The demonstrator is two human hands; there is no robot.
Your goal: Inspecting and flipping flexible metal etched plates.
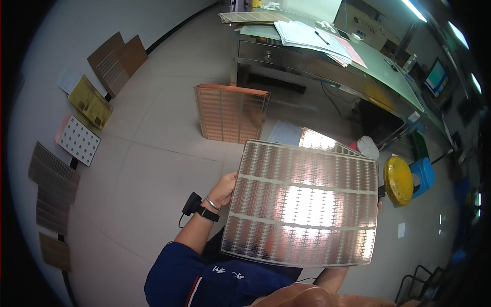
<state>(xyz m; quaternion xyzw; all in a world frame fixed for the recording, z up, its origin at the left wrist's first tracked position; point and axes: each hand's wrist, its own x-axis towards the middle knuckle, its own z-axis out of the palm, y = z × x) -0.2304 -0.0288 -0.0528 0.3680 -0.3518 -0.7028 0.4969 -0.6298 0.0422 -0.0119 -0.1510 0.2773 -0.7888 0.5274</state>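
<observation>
A large copper-coloured circuit board panel (302, 204), covered in rows of a fine repeating pattern, is held up in front of my body and reflects bright light at its middle. My left hand (224, 189) grips its left edge, with the fingers passing behind it. At the right edge, only a small part of my right hand (379, 205) shows; the panel hides the rest. Beyond the panel, a stack of similar copper panels (232, 113) stands upright on the floor. Another shiny panel (319, 139) sits partly hidden behind the held one.
A metal desk (271, 53) with papers (312, 41) and a pen stands ahead. On the right are a round yellow-covered stool (398, 181) and a blue object (424, 176). Several boards, including a white dotted one (78, 139), lean along the left wall.
</observation>
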